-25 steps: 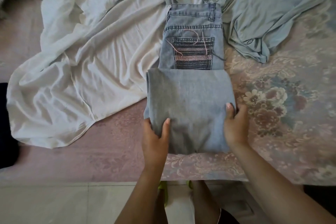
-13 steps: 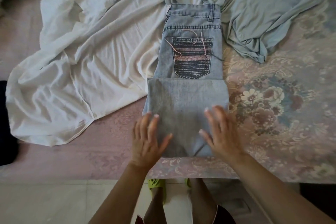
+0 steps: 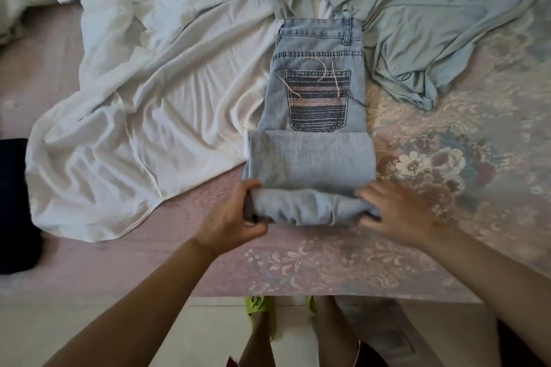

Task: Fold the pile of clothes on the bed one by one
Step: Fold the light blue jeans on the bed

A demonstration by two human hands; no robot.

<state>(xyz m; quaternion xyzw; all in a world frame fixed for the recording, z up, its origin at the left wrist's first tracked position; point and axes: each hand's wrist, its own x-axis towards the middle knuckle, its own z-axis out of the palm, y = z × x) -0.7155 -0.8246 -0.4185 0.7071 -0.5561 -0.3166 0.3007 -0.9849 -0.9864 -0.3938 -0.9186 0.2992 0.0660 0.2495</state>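
Light blue jeans lie on the bed with the waistband far from me and a dark embroidered back pocket facing up. Their legs are folded up over the seat, and the near edge is lifted into a low roll. My left hand grips the left end of that roll, fingers curled under the denim. My right hand, blurred, holds the right end of the roll with its fingers tucked under the fold.
A crumpled white garment spreads over the left of the floral bedcover. A pale green garment lies at the back right. Something dark sits at the left edge. The bed's near edge and my feet are below.
Both hands went from gripping the folded jeans' sides, to lying flat on the denim, to taking its near edge and lifting it into a roll.
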